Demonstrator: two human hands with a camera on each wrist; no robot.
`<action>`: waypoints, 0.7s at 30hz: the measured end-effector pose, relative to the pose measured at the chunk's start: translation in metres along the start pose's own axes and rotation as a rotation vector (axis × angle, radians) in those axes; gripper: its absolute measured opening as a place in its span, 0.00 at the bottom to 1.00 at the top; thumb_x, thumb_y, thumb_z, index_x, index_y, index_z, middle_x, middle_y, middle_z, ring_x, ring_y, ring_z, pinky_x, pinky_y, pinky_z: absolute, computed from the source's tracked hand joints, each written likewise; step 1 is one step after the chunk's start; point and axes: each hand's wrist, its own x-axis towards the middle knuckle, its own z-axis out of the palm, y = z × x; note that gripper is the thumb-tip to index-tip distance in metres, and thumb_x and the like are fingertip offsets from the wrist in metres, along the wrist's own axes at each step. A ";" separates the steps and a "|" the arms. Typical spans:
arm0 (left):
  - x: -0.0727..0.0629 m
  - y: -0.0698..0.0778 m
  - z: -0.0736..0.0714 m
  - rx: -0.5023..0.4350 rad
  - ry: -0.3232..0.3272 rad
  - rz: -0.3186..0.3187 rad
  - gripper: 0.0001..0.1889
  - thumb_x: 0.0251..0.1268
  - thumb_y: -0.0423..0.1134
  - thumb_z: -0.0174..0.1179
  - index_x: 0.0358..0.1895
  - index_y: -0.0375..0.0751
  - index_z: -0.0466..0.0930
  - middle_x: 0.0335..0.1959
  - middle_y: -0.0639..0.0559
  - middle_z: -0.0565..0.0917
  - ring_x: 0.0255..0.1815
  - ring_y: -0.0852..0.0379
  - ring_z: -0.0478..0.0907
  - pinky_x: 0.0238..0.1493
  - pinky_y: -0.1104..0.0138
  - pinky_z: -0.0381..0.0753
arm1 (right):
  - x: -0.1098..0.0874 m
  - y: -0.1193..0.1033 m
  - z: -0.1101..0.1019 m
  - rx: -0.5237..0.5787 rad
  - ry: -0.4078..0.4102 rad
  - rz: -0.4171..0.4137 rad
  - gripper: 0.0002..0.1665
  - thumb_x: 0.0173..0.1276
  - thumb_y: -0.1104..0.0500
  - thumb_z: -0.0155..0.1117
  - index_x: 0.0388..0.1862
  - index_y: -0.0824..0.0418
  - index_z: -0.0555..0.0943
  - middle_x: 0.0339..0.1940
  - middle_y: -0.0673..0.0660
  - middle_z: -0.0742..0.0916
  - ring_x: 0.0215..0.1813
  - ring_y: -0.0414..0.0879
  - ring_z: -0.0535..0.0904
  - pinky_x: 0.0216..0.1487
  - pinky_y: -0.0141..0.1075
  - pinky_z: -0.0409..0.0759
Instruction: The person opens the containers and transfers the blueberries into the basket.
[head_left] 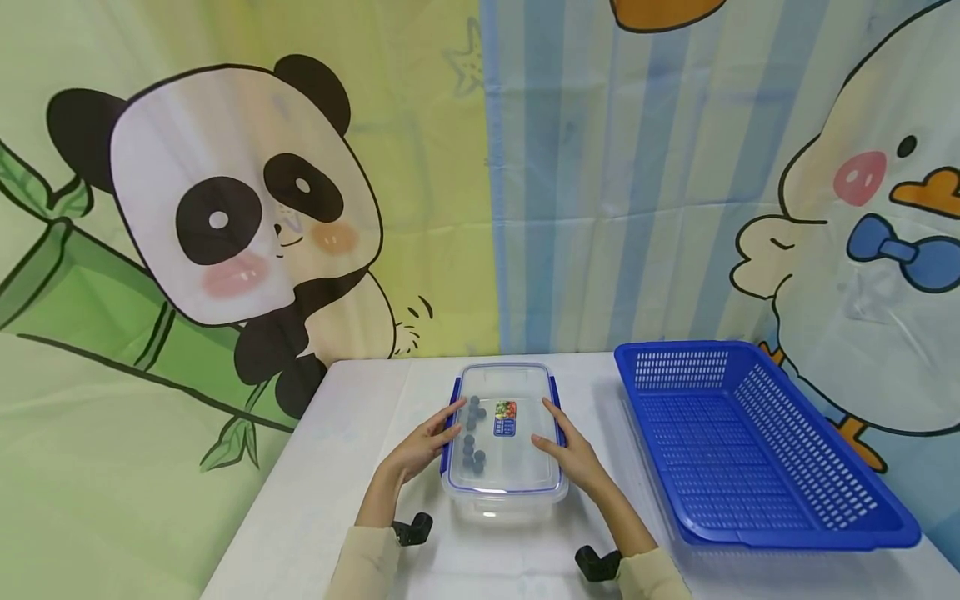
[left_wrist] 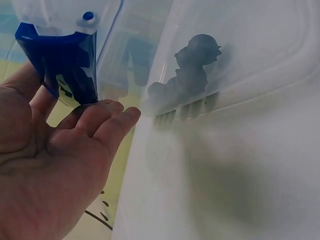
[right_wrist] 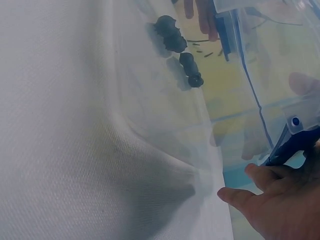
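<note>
A clear lidded food container [head_left: 506, 504] stands on the table, with blue side latches [left_wrist: 65, 62] and a small label [head_left: 506, 418] on its lid [head_left: 517, 467]. Through its wall show several dark round berries [right_wrist: 172, 37], which look like blueberries, gathered toward the left side. My left hand [head_left: 417, 450] is at the left long side, fingers fairly straight, fingertips over the lid edge and beside the latch. Opposite it, my right hand [head_left: 573, 450] has its thumb and forefinger extended over the right edge of the lid. Some of its fingers are hidden behind the container's side.
To the right stands a large blue plastic basket [head_left: 750, 533] with slotted walls, set over a clear tub [head_left: 656, 483]. A white cloth covers the table [head_left: 315, 500]. Behind hangs a printed curtain [head_left: 420, 167] with a panda and a duck.
</note>
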 end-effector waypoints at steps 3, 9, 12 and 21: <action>0.001 -0.001 -0.003 -0.011 -0.027 0.009 0.28 0.69 0.44 0.50 0.71 0.59 0.56 0.73 0.39 0.45 0.70 0.41 0.51 0.67 0.50 0.57 | 0.001 0.000 0.000 -0.004 -0.004 0.002 0.46 0.59 0.41 0.63 0.73 0.43 0.54 0.72 0.61 0.59 0.69 0.65 0.54 0.61 0.66 0.56; 0.001 -0.006 -0.006 0.044 -0.047 0.033 0.26 0.71 0.45 0.47 0.71 0.62 0.55 0.73 0.35 0.41 0.70 0.37 0.48 0.66 0.48 0.57 | 0.000 0.000 0.001 -0.031 -0.012 0.006 0.47 0.58 0.38 0.62 0.73 0.43 0.54 0.72 0.62 0.58 0.68 0.67 0.54 0.59 0.68 0.56; 0.000 -0.006 -0.005 0.026 -0.031 0.018 0.27 0.71 0.44 0.48 0.70 0.64 0.55 0.74 0.40 0.41 0.71 0.40 0.47 0.67 0.48 0.55 | 0.000 0.000 0.001 -0.029 -0.008 0.003 0.46 0.58 0.38 0.62 0.73 0.43 0.54 0.72 0.62 0.58 0.68 0.67 0.54 0.60 0.68 0.56; -0.002 -0.012 -0.001 -0.014 0.023 0.024 0.27 0.72 0.42 0.46 0.71 0.63 0.52 0.75 0.47 0.40 0.72 0.41 0.43 0.68 0.48 0.52 | 0.002 0.002 0.001 -0.032 -0.010 0.000 0.45 0.59 0.40 0.62 0.73 0.43 0.55 0.72 0.61 0.58 0.69 0.66 0.54 0.60 0.67 0.56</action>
